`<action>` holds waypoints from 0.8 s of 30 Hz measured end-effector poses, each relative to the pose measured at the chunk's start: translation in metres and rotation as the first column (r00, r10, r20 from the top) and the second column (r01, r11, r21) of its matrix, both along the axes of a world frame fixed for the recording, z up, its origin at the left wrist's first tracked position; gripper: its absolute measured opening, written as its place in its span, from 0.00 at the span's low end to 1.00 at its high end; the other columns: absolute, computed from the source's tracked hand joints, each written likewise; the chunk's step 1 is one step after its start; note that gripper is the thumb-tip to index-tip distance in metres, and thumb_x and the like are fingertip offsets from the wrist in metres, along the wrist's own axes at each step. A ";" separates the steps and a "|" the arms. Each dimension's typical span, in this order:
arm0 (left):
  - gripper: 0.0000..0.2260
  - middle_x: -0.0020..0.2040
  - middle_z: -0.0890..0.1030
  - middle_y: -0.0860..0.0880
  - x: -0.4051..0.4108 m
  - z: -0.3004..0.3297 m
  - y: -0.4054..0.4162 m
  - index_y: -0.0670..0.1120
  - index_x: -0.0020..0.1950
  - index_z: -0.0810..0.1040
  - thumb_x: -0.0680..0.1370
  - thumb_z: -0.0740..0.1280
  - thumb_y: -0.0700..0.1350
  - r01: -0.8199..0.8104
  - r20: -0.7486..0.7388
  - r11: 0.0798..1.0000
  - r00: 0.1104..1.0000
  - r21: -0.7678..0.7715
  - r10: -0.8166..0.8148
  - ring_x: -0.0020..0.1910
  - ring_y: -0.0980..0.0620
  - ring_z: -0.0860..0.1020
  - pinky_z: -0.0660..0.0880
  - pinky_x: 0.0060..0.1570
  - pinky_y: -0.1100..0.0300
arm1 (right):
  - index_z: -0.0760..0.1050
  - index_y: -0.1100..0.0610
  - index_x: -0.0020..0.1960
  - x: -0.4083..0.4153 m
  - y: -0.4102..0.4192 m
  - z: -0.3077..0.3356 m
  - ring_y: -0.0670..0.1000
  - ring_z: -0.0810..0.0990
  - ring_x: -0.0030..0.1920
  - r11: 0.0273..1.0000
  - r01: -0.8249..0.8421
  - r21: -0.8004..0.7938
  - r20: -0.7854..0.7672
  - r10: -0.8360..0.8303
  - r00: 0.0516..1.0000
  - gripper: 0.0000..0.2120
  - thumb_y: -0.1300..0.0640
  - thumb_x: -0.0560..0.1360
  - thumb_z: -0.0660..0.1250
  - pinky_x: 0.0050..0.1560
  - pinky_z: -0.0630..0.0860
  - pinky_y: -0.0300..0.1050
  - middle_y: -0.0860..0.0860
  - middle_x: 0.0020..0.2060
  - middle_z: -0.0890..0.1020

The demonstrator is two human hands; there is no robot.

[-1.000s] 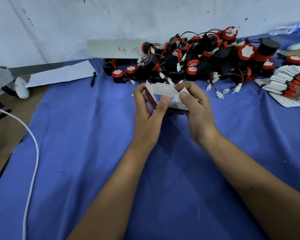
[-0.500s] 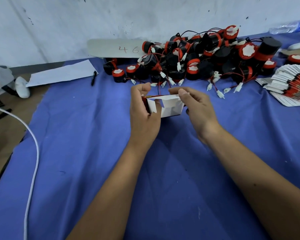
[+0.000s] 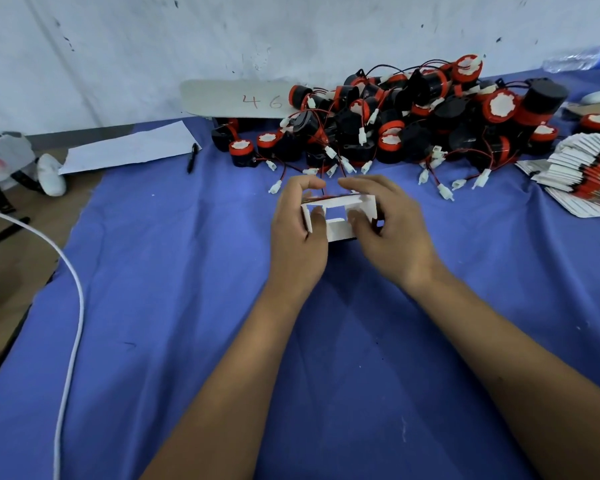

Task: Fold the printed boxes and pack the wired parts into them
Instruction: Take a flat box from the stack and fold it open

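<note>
A small box [image 3: 340,230], white inside with a red printed edge, is held open just above the blue cloth [image 3: 194,306]. My left hand [image 3: 297,230] grips its left end, thumb inside the opening. My right hand [image 3: 392,230] grips its right end, thumb pressing a flap. A heap of black-and-red wired parts [image 3: 413,123] with white connectors lies just behind the box against the wall. A fanned stack of flat printed boxes [image 3: 586,178] sits at the right edge.
A black pen [image 3: 192,157] and a white paper sheet [image 3: 129,148] lie at the back left. A cardboard strip marked 46 [image 3: 236,98] leans on the wall. A white cable [image 3: 73,296] runs down the left. A plastic bottle [image 3: 579,58] lies at the back right.
The box went from a half-flat sheet held up to an opened rectangular shape, lowered toward the cloth. Both hands shifted to its two ends, thumbs now in the opening.
</note>
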State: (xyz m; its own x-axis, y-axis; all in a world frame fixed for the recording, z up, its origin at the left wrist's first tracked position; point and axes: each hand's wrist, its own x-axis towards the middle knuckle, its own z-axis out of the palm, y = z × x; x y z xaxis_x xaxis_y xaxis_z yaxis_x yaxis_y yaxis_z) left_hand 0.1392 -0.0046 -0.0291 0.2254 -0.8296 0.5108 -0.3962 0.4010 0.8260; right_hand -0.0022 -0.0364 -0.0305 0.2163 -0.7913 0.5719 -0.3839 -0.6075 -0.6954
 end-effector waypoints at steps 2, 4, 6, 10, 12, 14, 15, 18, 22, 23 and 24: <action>0.11 0.61 0.79 0.53 -0.003 -0.001 0.001 0.46 0.63 0.76 0.81 0.66 0.37 -0.013 0.000 1.000 1.000 0.007 0.013 0.62 0.57 0.76 0.74 0.61 0.60 | 0.74 0.60 0.72 0.001 0.000 0.000 0.51 0.77 0.65 0.996 0.029 -0.079 -0.095 -0.037 0.995 0.23 0.66 0.77 0.59 0.62 0.74 0.40 0.52 0.68 0.76; 0.09 0.62 0.80 0.53 -0.007 -0.002 0.001 0.46 0.64 0.77 0.84 0.67 0.43 -0.047 -0.019 0.999 0.999 0.016 0.047 0.62 0.57 0.77 0.75 0.62 0.58 | 0.66 0.58 0.77 0.003 0.001 0.003 0.50 0.76 0.64 0.997 0.050 -0.056 -0.154 -0.058 0.986 0.27 0.60 0.78 0.57 0.60 0.76 0.48 0.51 0.72 0.71; 0.09 0.61 0.81 0.53 -0.009 -0.002 0.002 0.47 0.65 0.77 0.85 0.66 0.46 -0.074 -0.060 0.996 0.995 0.045 0.076 0.61 0.55 0.79 0.76 0.62 0.54 | 0.58 0.54 0.81 0.004 0.004 0.005 0.47 0.76 0.59 0.999 0.049 -0.019 -0.251 -0.052 0.967 0.31 0.50 0.80 0.55 0.52 0.79 0.52 0.47 0.75 0.65; 0.08 0.61 0.82 0.52 -0.006 -0.001 0.002 0.50 0.63 0.76 0.85 0.65 0.49 -0.084 -0.137 0.993 0.986 0.081 0.095 0.61 0.50 0.80 0.78 0.62 0.47 | 0.48 0.53 0.83 0.005 0.006 0.008 0.45 0.70 0.66 0.998 -0.038 -0.044 -0.361 0.020 0.932 0.35 0.42 0.79 0.48 0.60 0.75 0.53 0.47 0.79 0.58; 0.08 0.60 0.82 0.54 -0.006 -0.001 0.003 0.51 0.63 0.75 0.84 0.66 0.50 -0.083 -0.139 0.994 0.986 0.073 0.093 0.60 0.53 0.81 0.78 0.61 0.53 | 0.49 0.54 0.83 0.006 0.006 0.007 0.50 0.61 0.74 0.999 -0.052 -0.012 -0.305 0.046 0.951 0.33 0.46 0.80 0.46 0.74 0.64 0.52 0.47 0.80 0.59; 0.08 0.56 0.82 0.58 -0.008 -0.001 0.002 0.51 0.63 0.76 0.84 0.66 0.49 -0.075 -0.130 0.995 0.988 0.063 0.083 0.56 0.58 0.81 0.78 0.56 0.61 | 0.51 0.50 0.83 0.008 0.007 0.005 0.47 0.59 0.75 0.986 -0.115 0.122 -0.110 0.129 0.986 0.29 0.52 0.83 0.49 0.77 0.58 0.45 0.41 0.77 0.63; 0.09 0.55 0.81 0.60 -0.010 -0.001 0.003 0.50 0.63 0.76 0.83 0.66 0.49 -0.067 -0.137 0.996 0.988 0.062 0.075 0.55 0.59 0.81 0.78 0.54 0.62 | 0.53 0.48 0.83 0.009 0.007 0.004 0.45 0.58 0.75 0.965 -0.178 0.195 0.014 0.179 0.984 0.28 0.55 0.84 0.52 0.77 0.58 0.41 0.39 0.74 0.66; 0.10 0.55 0.81 0.60 -0.010 0.000 0.004 0.50 0.61 0.77 0.81 0.65 0.49 0.000 -0.183 0.998 0.983 0.063 0.011 0.55 0.55 0.81 0.80 0.56 0.54 | 0.62 0.42 0.79 0.008 0.003 0.004 0.41 0.63 0.76 0.863 -0.394 0.316 0.362 0.275 0.891 0.30 0.66 0.83 0.59 0.75 0.65 0.42 0.43 0.75 0.69; 0.18 0.68 0.76 0.48 -0.009 0.003 0.007 0.43 0.68 0.74 0.80 0.64 0.50 0.203 -0.084 0.979 0.976 0.014 -0.201 0.70 0.46 0.74 0.73 0.68 0.40 | 0.68 0.43 0.73 0.003 -0.007 0.004 0.48 0.77 0.69 0.795 -0.510 0.328 0.633 0.216 0.743 0.33 0.74 0.78 0.64 0.67 0.76 0.50 0.48 0.67 0.79; 0.21 0.71 0.73 0.46 -0.011 0.004 0.008 0.43 0.70 0.72 0.80 0.63 0.53 0.255 -0.058 0.967 0.965 0.019 -0.254 0.74 0.45 0.70 0.70 0.72 0.42 | 0.72 0.46 0.70 0.001 -0.009 0.004 0.51 0.79 0.66 0.793 -0.506 0.339 0.661 0.182 0.728 0.31 0.75 0.77 0.64 0.67 0.76 0.53 0.49 0.64 0.81; 0.24 0.74 0.70 0.46 -0.013 0.005 0.009 0.45 0.72 0.71 0.80 0.61 0.56 0.285 -0.051 0.958 0.958 0.038 -0.283 0.78 0.46 0.65 0.66 0.76 0.45 | 0.77 0.49 0.67 -0.002 -0.011 0.003 0.53 0.79 0.65 0.803 -0.488 0.343 0.671 0.154 0.725 0.28 0.76 0.77 0.64 0.67 0.76 0.56 0.51 0.61 0.82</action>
State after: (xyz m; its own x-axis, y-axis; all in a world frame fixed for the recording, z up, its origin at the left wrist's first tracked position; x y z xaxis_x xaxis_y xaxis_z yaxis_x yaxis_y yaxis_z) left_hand 0.1259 0.0039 -0.0239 -0.0006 -0.8845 0.4666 -0.2335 0.4538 0.8600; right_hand -0.0038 -0.0472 -0.0278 0.2647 -0.9314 0.2498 0.3560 -0.1463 -0.9229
